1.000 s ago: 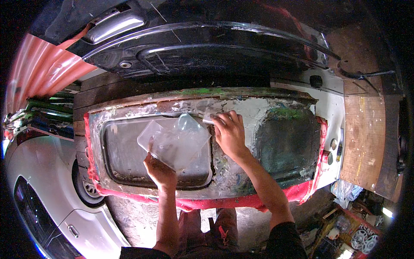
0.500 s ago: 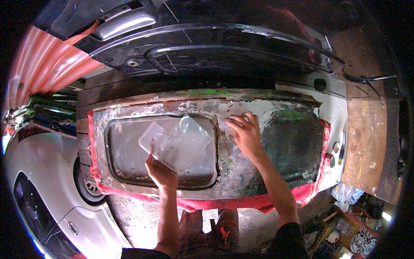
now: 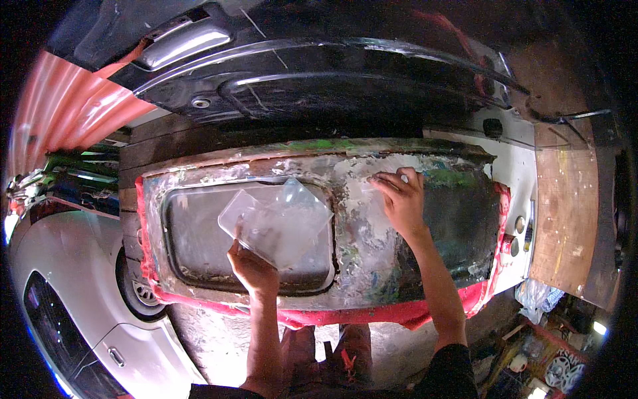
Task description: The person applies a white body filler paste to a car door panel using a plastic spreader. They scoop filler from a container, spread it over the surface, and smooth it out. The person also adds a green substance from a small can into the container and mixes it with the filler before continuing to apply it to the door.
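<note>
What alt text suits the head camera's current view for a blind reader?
A person's left hand holds a clear plastic piece over a blotchy, paint-smeared panel, while the right hand is at its white-streaked middle. A silver car stands at left.

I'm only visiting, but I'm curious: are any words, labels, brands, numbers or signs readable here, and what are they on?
No text here reads clearly enough to quote.
Beside the spoked disc at lower right: pale, letter-like marks, too small and blurred to read.
Clear plastic piece in the left hand: no readable text.
Patchy panel beneath: none.
Pale car at left: none.
</note>
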Tool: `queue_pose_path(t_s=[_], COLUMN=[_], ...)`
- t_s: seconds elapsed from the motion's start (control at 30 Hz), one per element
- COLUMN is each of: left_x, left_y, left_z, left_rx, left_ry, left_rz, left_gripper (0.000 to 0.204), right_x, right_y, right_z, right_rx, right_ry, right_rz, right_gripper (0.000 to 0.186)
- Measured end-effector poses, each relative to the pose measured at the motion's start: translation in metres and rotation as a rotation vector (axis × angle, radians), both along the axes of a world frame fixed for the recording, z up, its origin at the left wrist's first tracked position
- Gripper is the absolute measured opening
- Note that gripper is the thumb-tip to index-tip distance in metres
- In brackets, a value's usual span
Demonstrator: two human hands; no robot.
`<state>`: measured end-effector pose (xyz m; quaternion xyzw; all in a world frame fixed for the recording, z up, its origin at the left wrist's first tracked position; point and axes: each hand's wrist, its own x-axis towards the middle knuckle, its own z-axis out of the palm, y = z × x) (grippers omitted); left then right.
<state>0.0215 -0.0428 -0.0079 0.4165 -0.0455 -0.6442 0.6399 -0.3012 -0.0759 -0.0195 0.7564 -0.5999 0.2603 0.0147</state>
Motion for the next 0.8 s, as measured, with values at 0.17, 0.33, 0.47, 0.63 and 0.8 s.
queue_pose_path(t_s=[0.17,0.33,0.47,0.63,0.8], left_x=[-0.007,-0.008,0.002,-0.007,-0.004], left_y=[-0.005,-0.004,0.003,0.001,0.004], left_z=[-0.001,0.004,-0.010,-0.004,-0.008], left_rx=[0.005,0.011,-0.024,-0.002,-0.024], left_ry=[-0.035,-0.066,-0.064,-0.023,-0.021], left_rz=[0.003,0.014,-0.016,0.010,0.007], left_gripper=[0.059,0.060,0.061,0.061,0.061], right_x=[0.008,-0.002,0.000,0.006,0.005], right_y=[-0.013,0.001,-0.009,-0.038,-0.039], right_z=[-0.008,-0.003,0.011,-0.003,-0.011], right_rx=[-0.059,0.024,0.063,0.450,0.532], right_ry=[-0.033,0.048,-0.377,-0.854,-0.662], right_rz=[-0.018,0.068,-0.042,-0.283,-0.439], right_gripper=[0.044,0.041,0.022,0.017,0.020])
